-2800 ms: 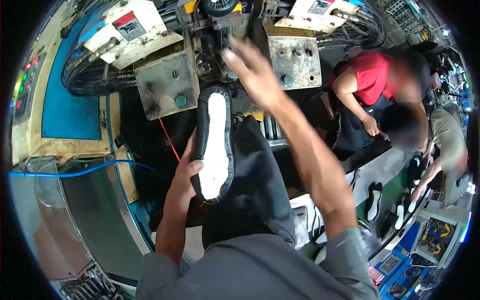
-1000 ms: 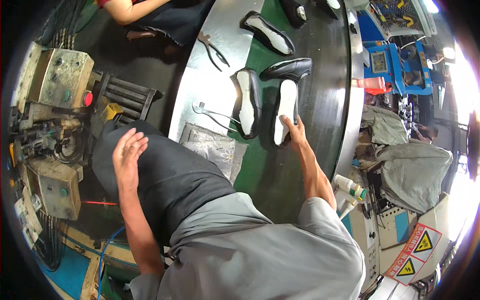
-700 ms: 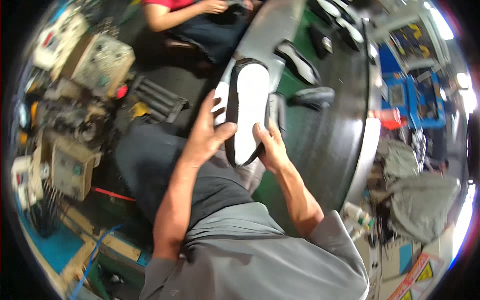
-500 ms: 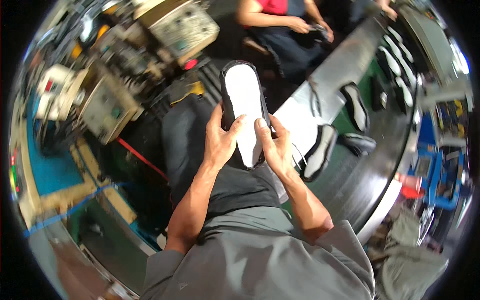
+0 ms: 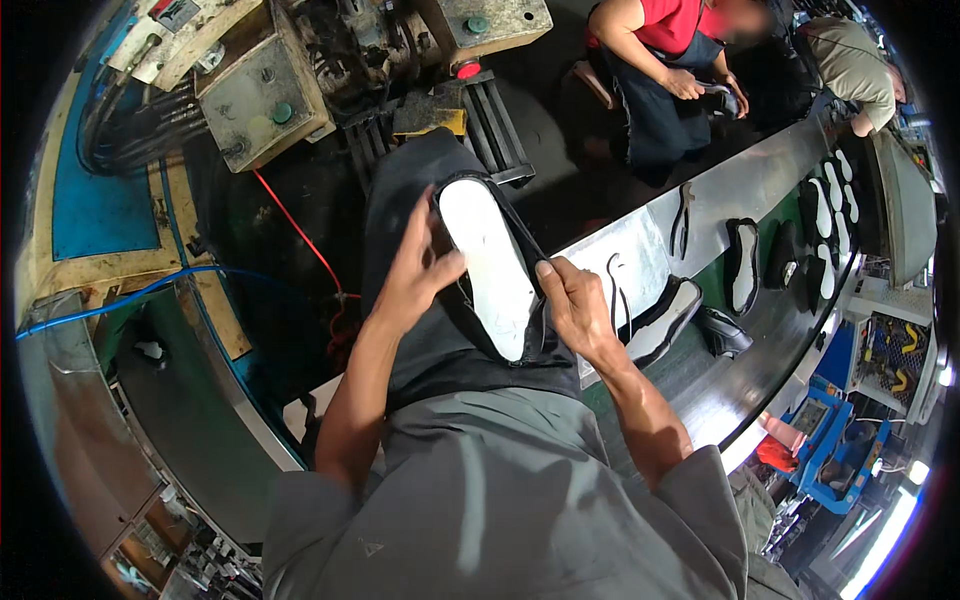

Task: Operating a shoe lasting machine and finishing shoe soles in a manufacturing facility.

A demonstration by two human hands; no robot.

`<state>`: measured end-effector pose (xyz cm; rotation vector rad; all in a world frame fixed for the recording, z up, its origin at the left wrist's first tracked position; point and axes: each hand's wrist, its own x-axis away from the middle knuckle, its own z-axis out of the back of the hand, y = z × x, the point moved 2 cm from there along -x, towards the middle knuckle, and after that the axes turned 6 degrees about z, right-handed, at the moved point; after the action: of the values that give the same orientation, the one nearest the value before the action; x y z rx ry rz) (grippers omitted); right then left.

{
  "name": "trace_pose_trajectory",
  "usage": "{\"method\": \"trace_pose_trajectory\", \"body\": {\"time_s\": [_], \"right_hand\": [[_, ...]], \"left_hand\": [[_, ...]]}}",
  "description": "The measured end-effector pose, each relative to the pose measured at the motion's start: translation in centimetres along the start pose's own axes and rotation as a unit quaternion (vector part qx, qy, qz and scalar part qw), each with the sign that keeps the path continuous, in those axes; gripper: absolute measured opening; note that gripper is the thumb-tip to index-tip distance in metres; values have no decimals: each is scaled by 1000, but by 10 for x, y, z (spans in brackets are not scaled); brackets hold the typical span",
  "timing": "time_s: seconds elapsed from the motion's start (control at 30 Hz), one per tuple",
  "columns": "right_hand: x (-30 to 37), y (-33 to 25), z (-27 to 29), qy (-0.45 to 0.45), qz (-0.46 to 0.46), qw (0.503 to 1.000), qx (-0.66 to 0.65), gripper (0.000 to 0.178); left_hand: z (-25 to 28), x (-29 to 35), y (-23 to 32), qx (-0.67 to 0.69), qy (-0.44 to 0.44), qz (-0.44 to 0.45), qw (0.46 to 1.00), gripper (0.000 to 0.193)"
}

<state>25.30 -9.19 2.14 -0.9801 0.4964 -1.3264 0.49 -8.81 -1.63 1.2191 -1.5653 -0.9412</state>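
Note:
A black shoe upper [image 5: 525, 225] with a white insole [image 5: 485, 250] lies sole side up across my dark-trousered thigh, its toe end pointing away from me. At its right edge, my right hand [image 5: 578, 305] pinches the black material between thumb and bent fingers. Along the left edge, my left hand [image 5: 410, 275] has its thumb and fingers apart; its fingers are slightly blurred, and the thumb tip is close to the insole's edge. Whether the left fingers touch the shoe I cannot tell.
On the metal-edged conveyor to the right are pincers [image 5: 682, 220], another shoe [image 5: 665, 320] and several more shoes. Grimy machine boxes [image 5: 265, 110] stand front left, near a red cable [image 5: 295, 220]. A co-worker in a red shirt [image 5: 665, 25] sits ahead.
My left hand has loosened from the shoe's side and spread. My right hand has shifted to the black edge. The shoe now lies lower and tilted, and the view has swung.

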Motion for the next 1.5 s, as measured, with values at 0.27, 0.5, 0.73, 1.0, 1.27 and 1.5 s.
{"method": "trace_pose_trajectory", "body": {"time_s": [0.27, 0.5, 0.73, 1.0, 1.27, 1.5], "right_hand": [[-43, -39, -10, 105, 211, 972, -10, 36], [-59, -12, -6, 6, 119, 973, -200, 57], [-69, -31, -16, -108, 61, 977, -172, 88], [-61, -20, -31, -18, 92, 991, -95, 79], [-57, -5, -24, -28, 28, 976, -216, 81], [17, 53, 1, -111, -116, 966, -205, 80]], "left_hand": [[-2, -40, 9, -173, 88, -91, 977, 39], [14, -41, 30, -86, -23, -43, 995, 43], [-2, -53, 32, -28, -27, 63, 997, 59], [0, -53, 10, -84, -3, 6, 996, 46], [-7, -64, -9, -165, 21, 14, 986, 46], [-24, 10, -39, -140, -70, 200, 967, 89]]}}
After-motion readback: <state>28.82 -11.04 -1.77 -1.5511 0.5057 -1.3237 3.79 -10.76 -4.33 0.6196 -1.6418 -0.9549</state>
